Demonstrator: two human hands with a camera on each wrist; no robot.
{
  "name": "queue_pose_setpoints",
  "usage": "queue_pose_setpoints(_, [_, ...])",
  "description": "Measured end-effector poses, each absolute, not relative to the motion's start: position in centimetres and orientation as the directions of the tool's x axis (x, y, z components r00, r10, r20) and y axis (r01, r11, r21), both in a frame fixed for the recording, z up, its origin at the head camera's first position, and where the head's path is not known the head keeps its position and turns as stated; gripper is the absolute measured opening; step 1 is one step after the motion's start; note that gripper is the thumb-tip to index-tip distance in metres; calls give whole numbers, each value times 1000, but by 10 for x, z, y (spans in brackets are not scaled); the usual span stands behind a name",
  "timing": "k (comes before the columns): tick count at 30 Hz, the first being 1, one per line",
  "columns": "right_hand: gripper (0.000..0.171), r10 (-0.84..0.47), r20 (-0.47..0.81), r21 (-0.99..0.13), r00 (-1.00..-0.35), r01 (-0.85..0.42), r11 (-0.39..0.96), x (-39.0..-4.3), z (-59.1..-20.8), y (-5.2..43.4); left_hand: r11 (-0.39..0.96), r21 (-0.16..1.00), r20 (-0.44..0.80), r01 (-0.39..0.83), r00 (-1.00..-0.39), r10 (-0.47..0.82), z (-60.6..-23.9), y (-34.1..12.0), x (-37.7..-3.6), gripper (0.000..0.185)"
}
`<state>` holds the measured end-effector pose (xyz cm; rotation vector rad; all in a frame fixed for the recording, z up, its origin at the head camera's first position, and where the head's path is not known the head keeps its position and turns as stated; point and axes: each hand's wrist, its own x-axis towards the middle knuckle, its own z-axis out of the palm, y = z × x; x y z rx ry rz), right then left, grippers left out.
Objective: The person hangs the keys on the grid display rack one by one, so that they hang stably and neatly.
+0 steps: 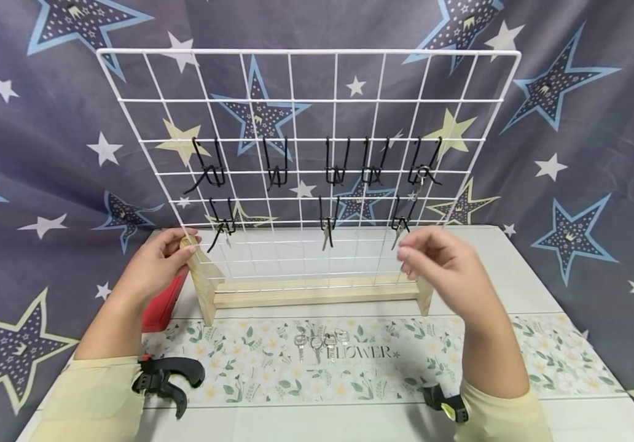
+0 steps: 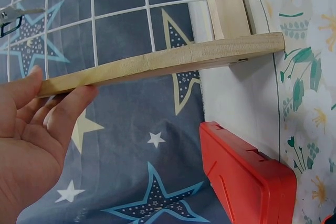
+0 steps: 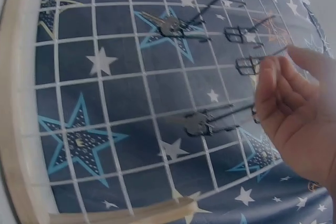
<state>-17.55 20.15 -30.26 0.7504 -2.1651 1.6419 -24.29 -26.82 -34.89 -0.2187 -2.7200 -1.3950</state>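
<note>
A white wire grid panel (image 1: 306, 101) stands in a wooden stand (image 1: 317, 288) and carries several black hooks (image 1: 275, 162). Keys hang from some hooks, one in the middle (image 1: 326, 234) and one at the lower right (image 1: 399, 233). My left hand (image 1: 187, 240) grips the top of the stand's left post (image 2: 157, 61), thumb over and fingers under. My right hand (image 1: 405, 255) hovers with loosely bent fingers (image 3: 268, 93) at the tip of the lower right hook, whose key (image 3: 198, 123) hangs further in. It holds nothing. Several loose keys (image 1: 321, 342) lie on the floral mat.
A red box (image 1: 161, 302) (image 2: 247, 177) lies on the table's left edge beside the stand. The floral mat (image 1: 383, 362) runs across the white table (image 1: 516, 270). Black wrist-camera clamps (image 1: 166, 377) sit on both forearms. Star-printed cloth (image 1: 588, 153) hangs behind.
</note>
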Motion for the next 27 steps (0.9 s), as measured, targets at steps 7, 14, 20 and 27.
queue_pose_setpoints(7, [11, -386, 324, -652, -864, -499, 571, -180, -323, 179, 574, 804, 127, 156, -988, 90, -350, -268, -243, 43])
queue_pose_setpoints(14, [19, -475, 197, -477, -858, -507, 717, -193, -348, 149, 562, 808, 140, 177, -984, 108, -352, -269, -245, 45])
queue_pose_setpoints(20, [10, -499, 93, -428, -862, -487, 762, -205, -373, 134, 572, 804, 130, 162, -987, 96, -351, -270, -244, 44])
queue_pose_setpoints(27, [6, -494, -56, -408, -868, -432, 805, -211, -388, 129, 579, 798, 138, 168, -986, 95, -350, -270, -244, 42])
